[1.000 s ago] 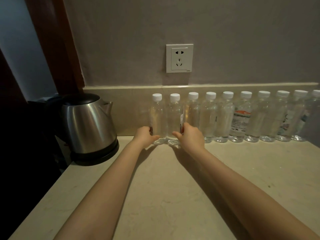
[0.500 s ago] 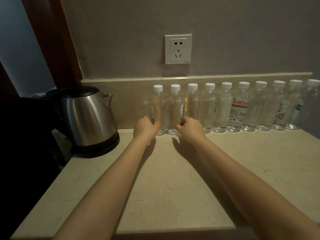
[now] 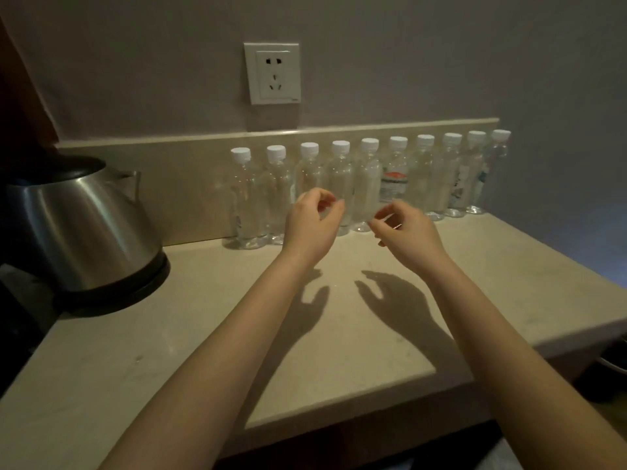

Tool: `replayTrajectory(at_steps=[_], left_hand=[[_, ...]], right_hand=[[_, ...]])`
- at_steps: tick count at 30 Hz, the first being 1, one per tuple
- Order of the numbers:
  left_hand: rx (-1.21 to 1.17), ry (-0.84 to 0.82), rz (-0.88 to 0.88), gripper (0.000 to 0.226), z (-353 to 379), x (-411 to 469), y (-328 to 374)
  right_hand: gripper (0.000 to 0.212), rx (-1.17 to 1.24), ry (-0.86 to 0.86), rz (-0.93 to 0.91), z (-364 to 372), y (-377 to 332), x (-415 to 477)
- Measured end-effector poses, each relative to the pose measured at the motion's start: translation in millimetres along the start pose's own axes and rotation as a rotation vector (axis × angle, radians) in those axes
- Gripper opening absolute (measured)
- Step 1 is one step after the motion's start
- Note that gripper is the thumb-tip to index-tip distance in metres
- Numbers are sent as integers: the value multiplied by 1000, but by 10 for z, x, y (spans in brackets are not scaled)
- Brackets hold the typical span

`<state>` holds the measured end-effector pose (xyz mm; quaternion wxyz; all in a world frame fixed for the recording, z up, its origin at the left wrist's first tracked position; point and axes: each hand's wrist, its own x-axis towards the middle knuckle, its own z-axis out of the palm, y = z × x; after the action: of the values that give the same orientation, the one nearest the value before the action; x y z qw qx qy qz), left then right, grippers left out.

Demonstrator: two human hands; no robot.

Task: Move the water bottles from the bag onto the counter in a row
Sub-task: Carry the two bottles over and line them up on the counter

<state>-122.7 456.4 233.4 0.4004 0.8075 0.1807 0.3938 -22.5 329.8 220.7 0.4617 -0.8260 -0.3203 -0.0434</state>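
1. Ten bottles (image 3: pixel 249 198) with white caps stand upright on the counter (image 3: pixel 203 334), in one row, side by side along the backsplash (image 3: pixel 169 171).
2. Sixth bottle from the left has a red-and-white label (image 3: pixel 393 186); a few at the right end show label print, too blurred to read.
3. Left hand (image 3: pixel 310 225) is raised above the counter in front of the third and fourth bottles, fingers loosely curled, thumb near the fingertips, nothing in it.
4. Right hand (image 3: pixel 407 232) is raised in front of the fifth to seventh bottles, fingers loosely curled, nothing in it.
5. The hands are apart from each other; both cast shadows (image 3: pixel 400 300) on the counter.
6. Steel kettle (image 3: pixel 81 225) on a black base sits at the counter's left end, apart from the row.
7. White socket (image 3: pixel 272 73) is on the wall above the row.
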Motion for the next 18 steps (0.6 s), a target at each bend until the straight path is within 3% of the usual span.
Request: replayTrajectory(at_steps=[6, 18], left_hand=[[-25, -153, 27, 17, 954, -306, 571], [-40, -451, 166, 21, 3740, -1631, 2095]], right_hand=[[15, -33, 103, 71, -921, 661, -354], [17, -71, 257, 350, -3549, 2817, -1516]])
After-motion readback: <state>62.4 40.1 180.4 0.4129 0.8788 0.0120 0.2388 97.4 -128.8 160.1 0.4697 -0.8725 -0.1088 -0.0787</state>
